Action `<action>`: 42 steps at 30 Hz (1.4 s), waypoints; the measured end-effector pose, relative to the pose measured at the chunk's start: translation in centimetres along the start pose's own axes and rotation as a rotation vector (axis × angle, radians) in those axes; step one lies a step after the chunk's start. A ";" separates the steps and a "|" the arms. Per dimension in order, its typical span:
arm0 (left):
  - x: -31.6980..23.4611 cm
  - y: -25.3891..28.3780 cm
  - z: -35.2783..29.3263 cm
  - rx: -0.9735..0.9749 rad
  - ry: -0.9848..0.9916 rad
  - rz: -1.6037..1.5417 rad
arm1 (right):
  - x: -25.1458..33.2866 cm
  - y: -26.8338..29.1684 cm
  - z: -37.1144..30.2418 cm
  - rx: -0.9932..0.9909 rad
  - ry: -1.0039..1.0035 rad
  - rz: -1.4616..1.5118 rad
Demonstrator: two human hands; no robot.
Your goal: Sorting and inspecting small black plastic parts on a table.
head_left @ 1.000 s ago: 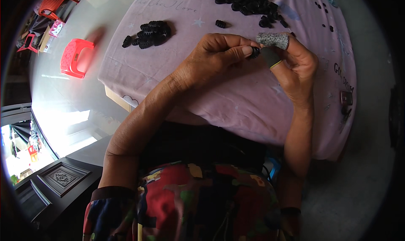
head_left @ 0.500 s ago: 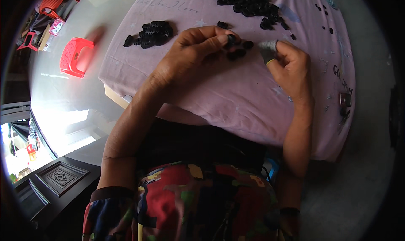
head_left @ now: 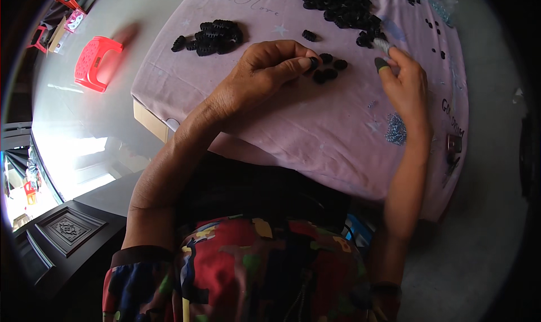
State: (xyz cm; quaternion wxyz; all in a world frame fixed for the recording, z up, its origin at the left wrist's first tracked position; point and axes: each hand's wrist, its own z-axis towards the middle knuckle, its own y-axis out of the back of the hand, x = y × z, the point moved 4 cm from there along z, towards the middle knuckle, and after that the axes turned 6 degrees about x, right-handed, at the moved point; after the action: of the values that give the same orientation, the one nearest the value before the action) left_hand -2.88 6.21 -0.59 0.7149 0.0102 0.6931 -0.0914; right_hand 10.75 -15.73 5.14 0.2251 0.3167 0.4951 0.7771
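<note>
My left hand pinches a small black piece between thumb and fingertips, just above the pink cloth. Beside those fingertips lie several small round black pieces, and one ridged black piece sits alone a little farther off. My right hand is at the near right edge of a large heap of black pieces. Its thumb and forefinger wear fabric finger covers, one dark with a yellow rim, one pale grey. They are spread apart, and nothing shows between them. A smaller cluster of ridged black pieces lies left.
A pink patterned cloth covers the table. Tiny blue-silver bits are heaped beside my right wrist. A small dark reddish object lies at the right edge. Scattered black bits and a clear bag are far right. A red stool stands left.
My right hand has moved away from my left hand, toward the large heap, uncovering the tiny blue-silver bits. My left hand keeps its pinch on the black piece. The whole view has shifted slightly.
</note>
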 end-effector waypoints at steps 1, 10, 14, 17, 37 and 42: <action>-0.1 -0.1 0.0 0.019 0.000 -0.002 | -0.6 -0.4 0.8 0.000 0.000 -0.007; 0.3 0.4 0.0 -0.003 0.018 -0.067 | 1.6 -4.0 3.3 0.095 0.127 0.034; 0.6 0.3 0.3 -0.018 0.009 -0.077 | 2.1 -3.8 1.9 0.153 -0.063 0.248; 0.5 -0.1 0.6 -0.025 -0.022 -0.074 | 1.3 -4.0 1.2 0.073 -0.018 0.549; 0.4 -0.6 0.7 0.019 -0.061 -0.104 | 5.5 -3.7 -0.2 0.198 0.115 0.676; 0.8 -0.7 0.9 -0.015 -0.066 -0.118 | 5.1 -4.5 -0.5 0.220 0.069 0.763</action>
State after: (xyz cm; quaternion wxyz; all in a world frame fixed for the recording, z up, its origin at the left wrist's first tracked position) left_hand -2.12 5.28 -1.28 0.7308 -0.0393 0.6692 -0.1286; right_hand 7.03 -10.84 2.28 -0.1317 0.4738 0.4295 0.7574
